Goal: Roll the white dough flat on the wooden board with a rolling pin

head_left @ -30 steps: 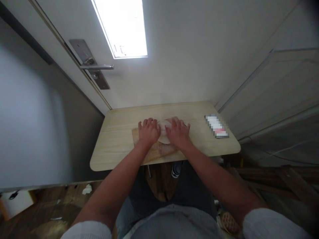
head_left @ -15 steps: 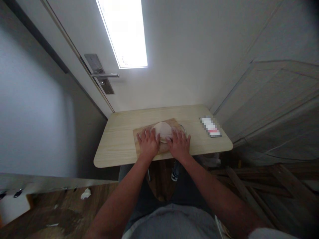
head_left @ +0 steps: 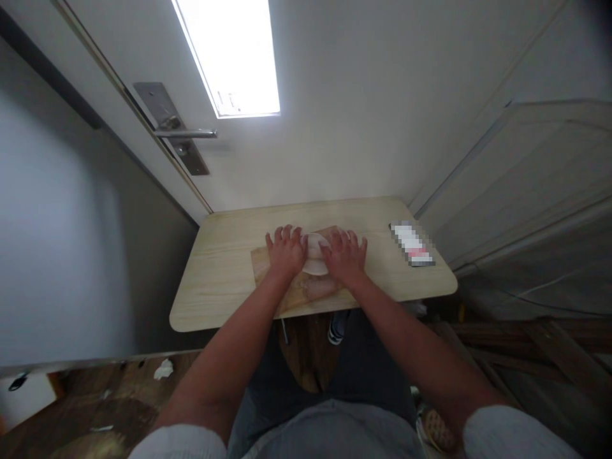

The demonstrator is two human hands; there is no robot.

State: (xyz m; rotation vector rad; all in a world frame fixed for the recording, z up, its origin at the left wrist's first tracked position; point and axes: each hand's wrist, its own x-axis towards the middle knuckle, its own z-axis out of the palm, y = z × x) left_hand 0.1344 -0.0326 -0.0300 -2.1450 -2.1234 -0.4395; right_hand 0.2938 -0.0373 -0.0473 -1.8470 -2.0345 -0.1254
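1. At the centre of the frame, a flat round of pale dough [head_left: 314, 266] lay on a wooden cutting board [head_left: 292, 297], on my light wood tabletop [head_left: 210, 271].
2. I judged it light, soft and yielding, probably a little tacky, and thin enough to tear under a pinch; its rim, lifted on flat fingers, seemed the safest hold.
3. It looked creamy white and smooth, rounded at its upper and lower edges, its sides hidden by my hands. A faint pale band [head_left: 314, 253] crossed it between my thumbs, too blurred to identify.
4. My left hand [head_left: 288, 252] covered its left side and my right hand [head_left: 347, 256] its right, palms down, fingers fanned and slightly bent. I couldn't tell whether either gripped anything underneath.
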